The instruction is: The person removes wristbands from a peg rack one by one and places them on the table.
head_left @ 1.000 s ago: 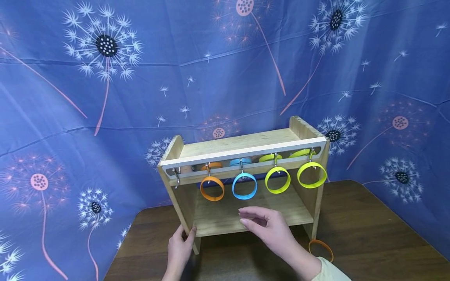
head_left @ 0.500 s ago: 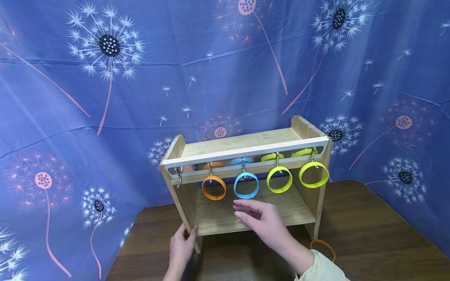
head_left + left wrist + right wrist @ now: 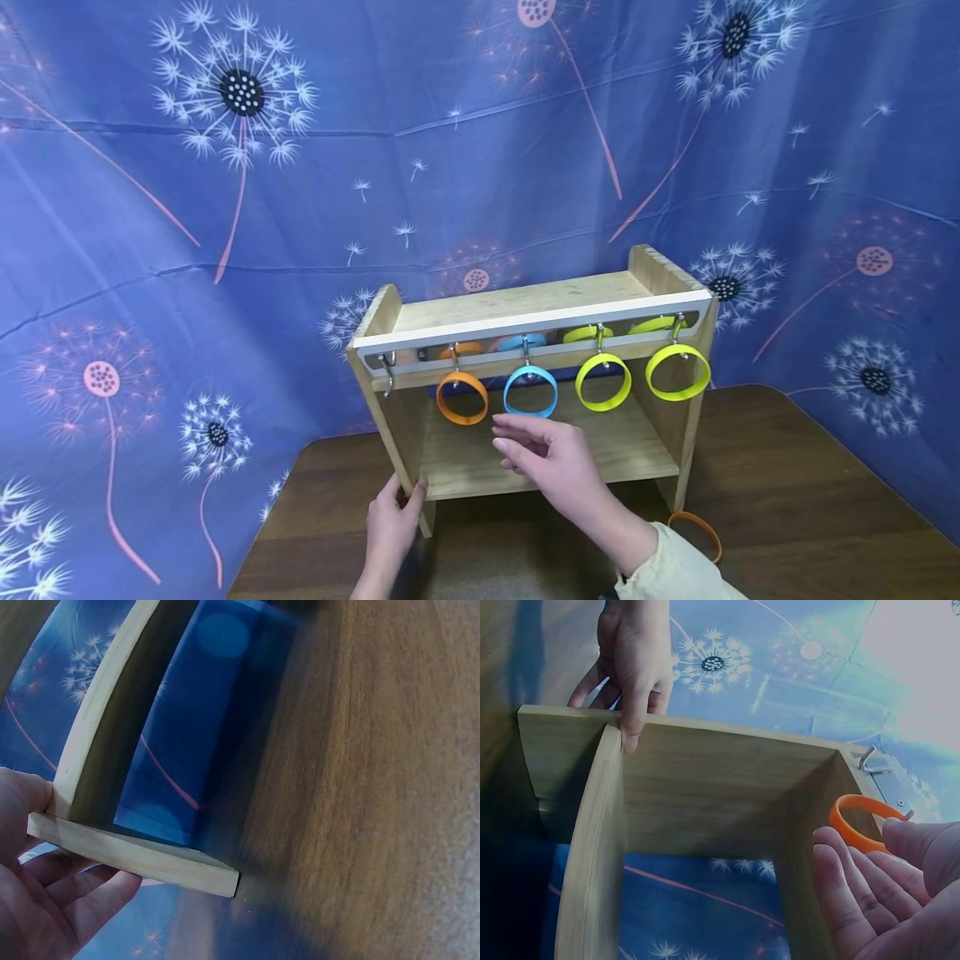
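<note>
Right fingers, loose, apparently empty, rose nearer the hanging orange ring; left fingers grip the rack.

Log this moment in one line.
Left hand: gripping wooden rack; right hand: empty, near blue ring; leftmost hook: bare; loose orange ring: on table

The right hand hides part of the shelf — its sleeve cropped below.
</note>
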{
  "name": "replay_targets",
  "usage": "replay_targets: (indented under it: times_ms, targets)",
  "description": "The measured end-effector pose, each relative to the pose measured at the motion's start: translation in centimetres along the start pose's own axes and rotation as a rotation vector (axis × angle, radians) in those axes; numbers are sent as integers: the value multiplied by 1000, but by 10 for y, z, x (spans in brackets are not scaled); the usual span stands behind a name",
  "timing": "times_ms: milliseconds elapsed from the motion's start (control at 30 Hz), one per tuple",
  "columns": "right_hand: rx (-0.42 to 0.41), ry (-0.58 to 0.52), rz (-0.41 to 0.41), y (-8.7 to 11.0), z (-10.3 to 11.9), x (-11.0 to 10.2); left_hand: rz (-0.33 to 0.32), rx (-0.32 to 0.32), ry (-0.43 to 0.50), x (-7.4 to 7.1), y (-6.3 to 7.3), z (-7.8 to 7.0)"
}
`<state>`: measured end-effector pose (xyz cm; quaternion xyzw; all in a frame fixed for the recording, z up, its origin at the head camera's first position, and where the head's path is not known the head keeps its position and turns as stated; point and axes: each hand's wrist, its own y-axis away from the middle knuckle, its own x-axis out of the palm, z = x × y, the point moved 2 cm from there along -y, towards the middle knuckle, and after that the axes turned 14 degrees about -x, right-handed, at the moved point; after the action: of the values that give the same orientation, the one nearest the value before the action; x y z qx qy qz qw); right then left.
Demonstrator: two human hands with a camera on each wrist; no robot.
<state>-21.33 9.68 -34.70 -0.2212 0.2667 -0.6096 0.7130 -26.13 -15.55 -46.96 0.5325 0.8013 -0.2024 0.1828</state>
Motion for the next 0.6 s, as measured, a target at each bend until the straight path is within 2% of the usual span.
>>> replay_targets:
  times_ms: [267, 600]
  targets:
    - [33, 12, -65, -6, -2, 5, 4, 9, -1, 1, -1, 0]
    - [35, 21, -113, -14, -4, 12, -1, 16, 4, 2, -3, 3]
